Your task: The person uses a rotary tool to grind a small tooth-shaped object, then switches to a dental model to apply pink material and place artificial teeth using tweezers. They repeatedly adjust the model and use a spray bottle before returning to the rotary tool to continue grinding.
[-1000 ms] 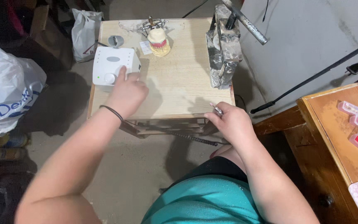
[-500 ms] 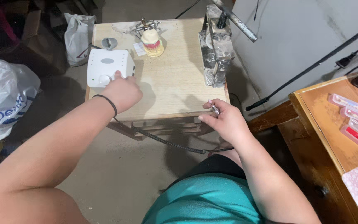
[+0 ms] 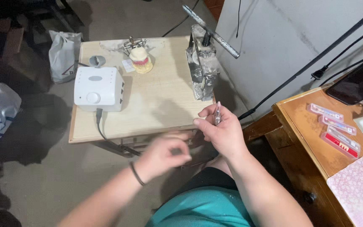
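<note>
**Right hand grips thin metal tool at table's front edge**

Right hand (image 3: 221, 128) is closed around a slim metal handpiece (image 3: 217, 114), tip pointing up and away from the body, fingers wrapped on its shaft. Left hand (image 3: 162, 153) sits just to its left and a bit nearer the body, blurred; fingers look curled w/ thumb toward fingertips, but can't tell if it holds anything. Black band on left wrist (image 3: 136, 173).

Both hands hover at the near edge of a small wooden table (image 3: 160, 109). Beyond left hand: white control box (image 3: 98, 88) w/ round knob, cable hanging off front. Farther back: dental model on articulator (image 3: 139, 56). Just beyond right hand: dusty metal stand (image 3: 202, 69).
</note>
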